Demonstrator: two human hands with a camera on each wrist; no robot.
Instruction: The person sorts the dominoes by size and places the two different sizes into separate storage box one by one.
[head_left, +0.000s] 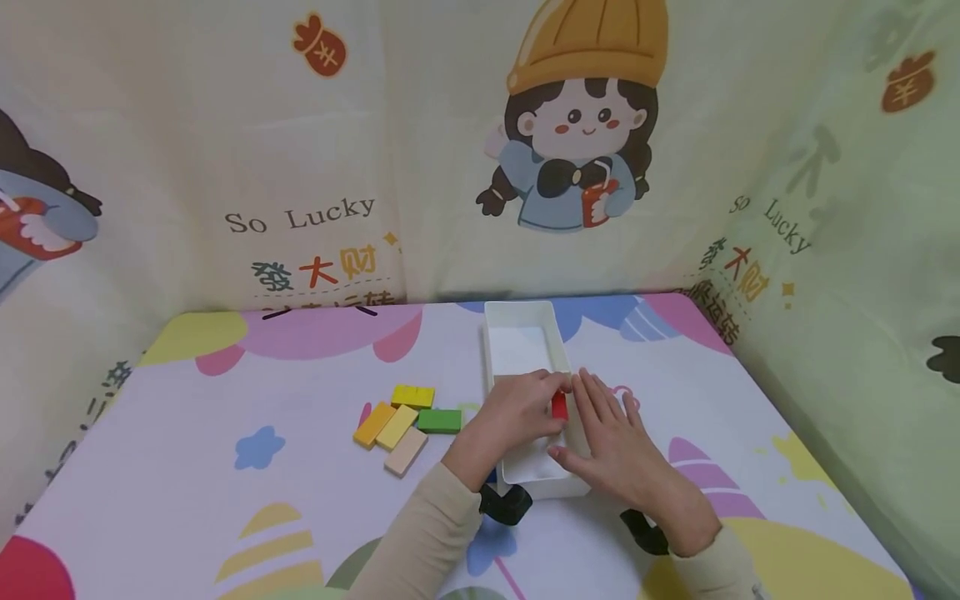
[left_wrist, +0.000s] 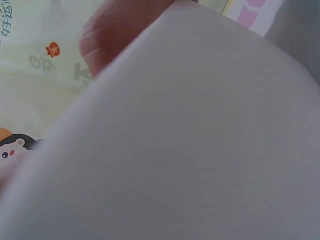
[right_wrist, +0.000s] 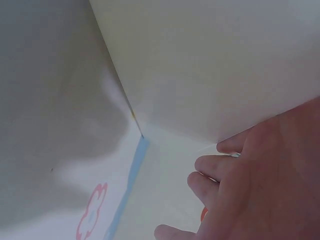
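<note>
A long white box (head_left: 521, 348) lies on the table, its length running away from me. My left hand (head_left: 513, 410) reaches over its left side and pinches a red block (head_left: 559, 406) between thumb and fingers above the box's middle. My right hand (head_left: 621, 454) rests along the box's right side with its fingers straight, the tips next to the red block. In the right wrist view those fingers lie against the white wall (right_wrist: 200, 70). A blurred white surface (left_wrist: 175, 140) fills most of the left wrist view and hides the block there.
Left of the box lie several loose blocks: a yellow block (head_left: 412, 397), an orange block (head_left: 373, 425), a light yellow block (head_left: 397, 427), a green block (head_left: 440, 422) and a plain wooden block (head_left: 406, 452). A printed cloth (head_left: 442, 167) hangs behind the table.
</note>
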